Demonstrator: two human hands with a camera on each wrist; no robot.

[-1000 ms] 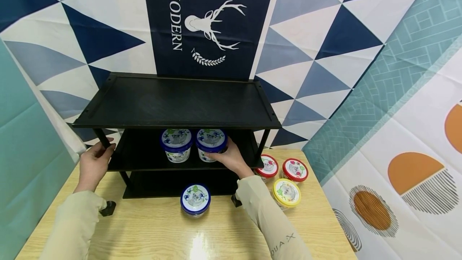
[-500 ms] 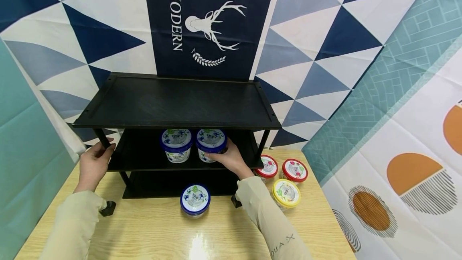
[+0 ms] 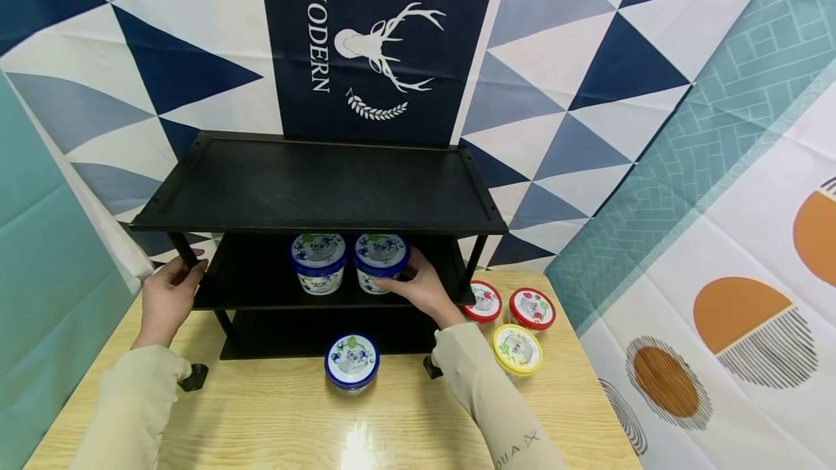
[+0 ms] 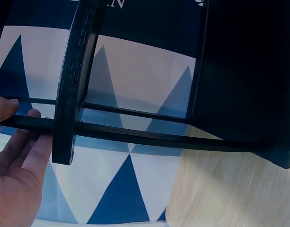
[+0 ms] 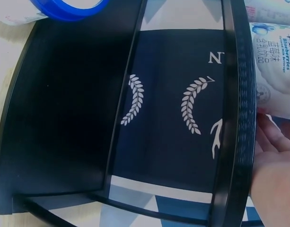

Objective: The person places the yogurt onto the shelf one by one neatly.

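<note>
A black shelf rack [image 3: 320, 183] stands on the table. My left hand [image 3: 166, 299] holds its left front post [image 3: 183, 247] between thumb and fingers; the left wrist view shows the same grip. On the middle shelf are two blue-lidded tubs side by side, the left tub [image 3: 318, 263] and the right tub [image 3: 382, 260]. My right hand [image 3: 424, 285] holds the right tub from its right side, thumb at the front. In the right wrist view, fingertips touch that tub's printed wall [image 5: 277, 71]. The far fingers are partly hidden.
Another blue-lidded tub [image 3: 352, 361] stands on the wooden table [image 3: 274, 412] before the rack. To the right are two red-lidded tubs, one [image 3: 483, 301] by the rack and one [image 3: 532, 308] farther right, plus a yellow-lidded tub [image 3: 517, 349]. The top shelf overhangs the tubs.
My right hand and sleeve have shifted very slightly to the right, while the right tub stays in place. The left hand keeps its hold on the post.
</note>
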